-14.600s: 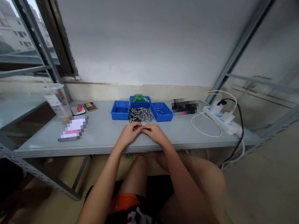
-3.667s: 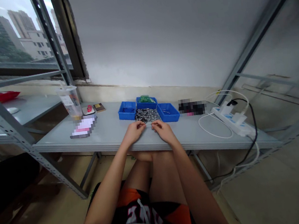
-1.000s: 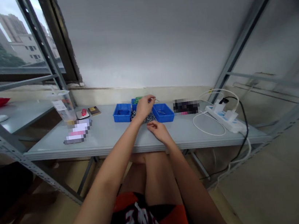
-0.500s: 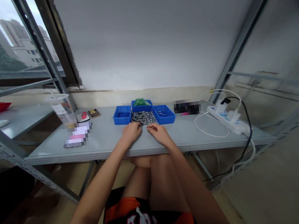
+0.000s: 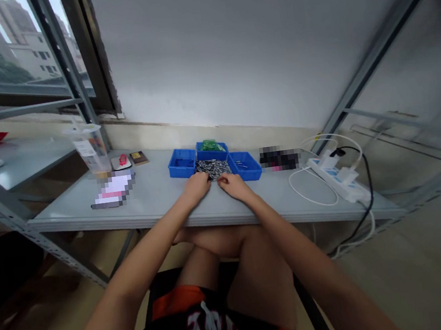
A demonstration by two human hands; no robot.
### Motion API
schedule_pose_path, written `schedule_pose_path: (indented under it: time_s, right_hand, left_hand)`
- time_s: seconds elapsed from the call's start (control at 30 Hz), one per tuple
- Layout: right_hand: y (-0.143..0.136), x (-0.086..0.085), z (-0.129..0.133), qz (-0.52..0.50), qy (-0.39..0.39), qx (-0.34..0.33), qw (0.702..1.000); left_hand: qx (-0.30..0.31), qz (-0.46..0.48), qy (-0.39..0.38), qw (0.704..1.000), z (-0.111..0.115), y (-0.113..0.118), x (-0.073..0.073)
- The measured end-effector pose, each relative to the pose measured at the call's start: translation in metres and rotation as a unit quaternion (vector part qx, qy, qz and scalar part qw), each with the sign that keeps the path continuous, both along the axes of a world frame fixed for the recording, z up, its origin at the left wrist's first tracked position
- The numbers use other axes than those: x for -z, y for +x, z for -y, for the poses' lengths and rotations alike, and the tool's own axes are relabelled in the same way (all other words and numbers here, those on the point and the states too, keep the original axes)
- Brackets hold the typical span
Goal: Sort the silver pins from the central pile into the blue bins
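A heap of small shiny metal pieces, like screws or pins (image 5: 213,168), lies on the table between three blue bins. My left hand (image 5: 198,187) rests at the heap's near left edge, its fingers curled together. Close beside it, at the near right edge, my right hand (image 5: 233,185) has thumb and fingers pinched. Anything in either hand is too small to make out. The left blue bin (image 5: 183,171) shows little inside. Green packets fill the back blue bin (image 5: 201,151). A few thin metal pieces lie in the right blue bin (image 5: 251,173).
On the left of the grey table (image 5: 155,195) are a phone (image 5: 114,190), a plastic cup (image 5: 92,152) and a small dark box (image 5: 139,158). To the right lie a blurred dark object (image 5: 280,158) and a power strip (image 5: 338,179) with looping cables. Metal shelf posts frame both sides.
The camera view has shifted slightly. Both hands stay at the near edge of the metal heap, their fingers still closed. My legs have moved beneath the table.
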State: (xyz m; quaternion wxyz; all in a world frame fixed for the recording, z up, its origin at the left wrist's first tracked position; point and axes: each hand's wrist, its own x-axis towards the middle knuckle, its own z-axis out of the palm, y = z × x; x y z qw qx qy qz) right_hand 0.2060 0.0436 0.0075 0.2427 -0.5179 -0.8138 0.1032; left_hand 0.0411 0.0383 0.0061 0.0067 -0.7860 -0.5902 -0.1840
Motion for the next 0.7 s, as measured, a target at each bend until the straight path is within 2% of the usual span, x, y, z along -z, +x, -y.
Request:
schedule_pose_path:
  time_s: [0.27,0.4,0.7]
  right_hand:
    - [-0.01,0.007,-0.002,0.038,0.043,0.053,0.997]
    - [-0.009,0.011,0.002,0.014,0.068,0.045,0.997]
    - [-0.004,0.015,-0.004,-0.014,0.062,0.018,0.998]
  left_hand:
    - [0.054,0.0,0.008,0.998,-0.001,-0.01,-0.002]
    - [0.077,0.018,0.036,0.996,0.002,-0.014,0.001]
    - [0.1,0.106,0.026,0.989,0.003,-0.019,0.004]
